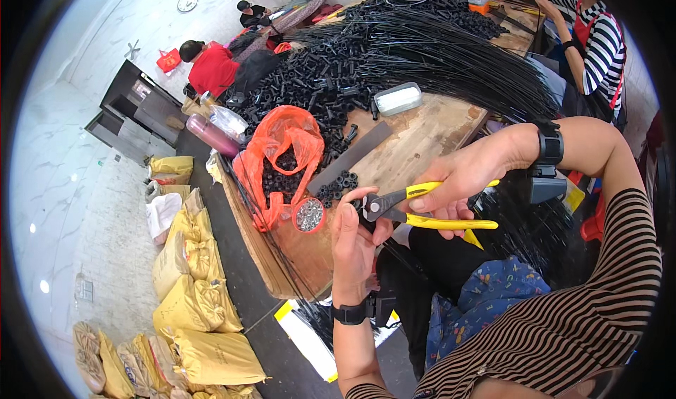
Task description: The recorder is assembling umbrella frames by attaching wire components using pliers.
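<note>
My right hand (459,182) is closed on the yellow handles of a pair of pliers (451,223). Their dark metal head points left, toward my left hand (354,242). Fingers of that hand are bent around a small black part at the jaws; the part is mostly hidden by the fingers and the pliers, so its exact shape cannot be made out. Beside my left hand, on the wooden table (415,135), are a round red-rimmed tub of small shiny metal pieces (308,215) and a cluster of short black tubular parts (339,185).
An orange plastic bag (285,128) holds more black parts. Beyond lie a flat dark strip (352,158), a clear box (398,100), a heap of black parts (317,75) and long black rods (451,54). Yellow sacks (204,293) line the left. A co-worker (595,40) sits far right.
</note>
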The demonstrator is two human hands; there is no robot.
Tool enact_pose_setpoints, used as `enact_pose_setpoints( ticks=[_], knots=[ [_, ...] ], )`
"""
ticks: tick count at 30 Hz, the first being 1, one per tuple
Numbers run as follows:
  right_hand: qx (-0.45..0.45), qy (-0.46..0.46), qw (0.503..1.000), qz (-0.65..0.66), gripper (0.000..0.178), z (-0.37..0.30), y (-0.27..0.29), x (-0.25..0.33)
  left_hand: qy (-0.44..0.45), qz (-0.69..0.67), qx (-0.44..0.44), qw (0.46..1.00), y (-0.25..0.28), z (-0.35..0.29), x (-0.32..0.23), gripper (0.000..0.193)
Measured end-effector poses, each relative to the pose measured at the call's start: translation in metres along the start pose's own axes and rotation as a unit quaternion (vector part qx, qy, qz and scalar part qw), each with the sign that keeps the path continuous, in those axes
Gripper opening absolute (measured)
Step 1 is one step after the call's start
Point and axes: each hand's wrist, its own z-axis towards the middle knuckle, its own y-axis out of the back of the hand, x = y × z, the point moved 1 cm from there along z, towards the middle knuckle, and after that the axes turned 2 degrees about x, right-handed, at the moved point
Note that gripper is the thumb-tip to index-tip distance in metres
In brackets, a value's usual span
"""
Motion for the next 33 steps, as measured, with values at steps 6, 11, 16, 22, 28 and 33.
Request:
enact_pose_setpoints(
  ticks=[6, 11, 16, 22, 28, 33],
  knots=[
    [0.016, 0.001, 1.0, -0.027, 0.043, 0.004, 0.0, -0.004, 0.003, -0.001, -0.007, 1.0, 0.003, -0.001, 0.001, 0.045],
    [0.01, -0.005, 1.0, 0.025, 0.04, 0.002, -0.013, -0.002, 0.016, -0.008, -0.028, 0.999, 0.004, -0.002, 0.001, 0.047],
    [0.003, -0.001, 1.0, 0.023, 0.038, 0.005, -0.018, -0.005, 0.022, -0.021, -0.023, 0.999, 0.006, -0.002, 0.001, 0.046],
    [0.021, 0.051, 0.998, 0.042, 0.039, 0.01, -0.018, -0.014, 0.024, -0.033, -0.015, 0.999, 0.011, -0.003, 0.003, 0.045],
    [0.037, 0.036, 0.995, 0.09, 0.041, 0.008, -0.023, -0.01, 0.029, -0.038, -0.022, 0.999, 0.012, -0.004, 0.002, 0.045],
    [0.029, 0.027, 0.995, 0.096, 0.041, 0.005, -0.023, -0.009, 0.032, -0.041, -0.025, 0.998, 0.012, -0.003, 0.003, 0.045]
  ],
)
